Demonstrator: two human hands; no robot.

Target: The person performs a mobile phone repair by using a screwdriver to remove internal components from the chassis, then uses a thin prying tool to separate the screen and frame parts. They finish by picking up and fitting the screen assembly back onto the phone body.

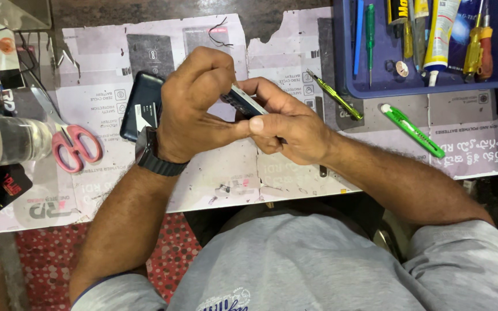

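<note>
holding a small dark phone [243,102] edge-up above the surface [231,173], the right hand [292,128] closes its grip around the lower end, thumb pressed along the side. the left hand [194,103] curls tightly over the upper end. just left of that grip lies a black back cover [139,106]; pink-handled scissors [73,144] lie farther left.

- Small phone [243,101]: slim, dark keypad face, pale edge; held tilted above the worktop [226,173], pinched between both hands.
- Dark phone cover [140,106]: rounded corners, laid flat on the worktop, partly hidden behind the left wrist.
</note>
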